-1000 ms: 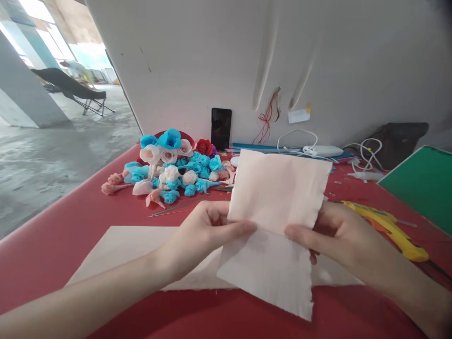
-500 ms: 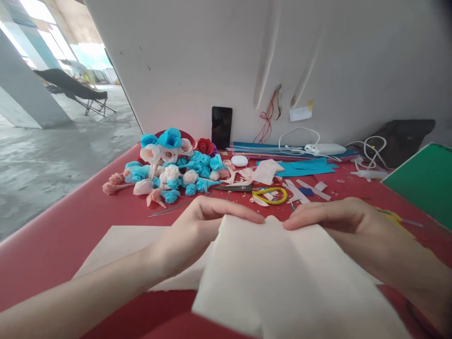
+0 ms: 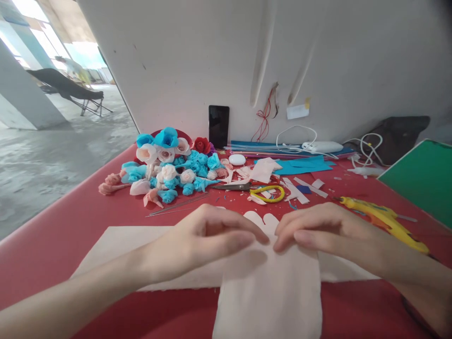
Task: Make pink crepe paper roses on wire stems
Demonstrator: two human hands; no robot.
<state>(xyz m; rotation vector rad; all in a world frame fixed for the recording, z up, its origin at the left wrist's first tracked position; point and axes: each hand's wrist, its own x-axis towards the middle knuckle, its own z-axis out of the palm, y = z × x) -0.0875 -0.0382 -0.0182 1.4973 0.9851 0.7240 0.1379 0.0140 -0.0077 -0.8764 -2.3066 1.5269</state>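
Note:
A pale crepe paper strip with a scalloped far end lies lengthwise in front of me. It crosses over a wider pale paper sheet that is spread sideways on the red table. My left hand rests over the strip's left side, its fingertips near the middle and its thumb apart from the fingers. From the other side, my right hand reaches in with fingers slightly bent and touching the paper, thumb apart. Neither hand pinches the strip. Two rounded lobes of its far end show beyond the fingertips.
Paper flowers are heaped at the back left. Scissors with yellow handles lie among paper scraps. To the right are a yellow glue gun and a green board. A phone leans on the wall.
The crepe strip, earlier raised and gripped at its far edge by both hands, now lies lower across the sheet. My fingers have loosened, and the glue gun is more exposed.

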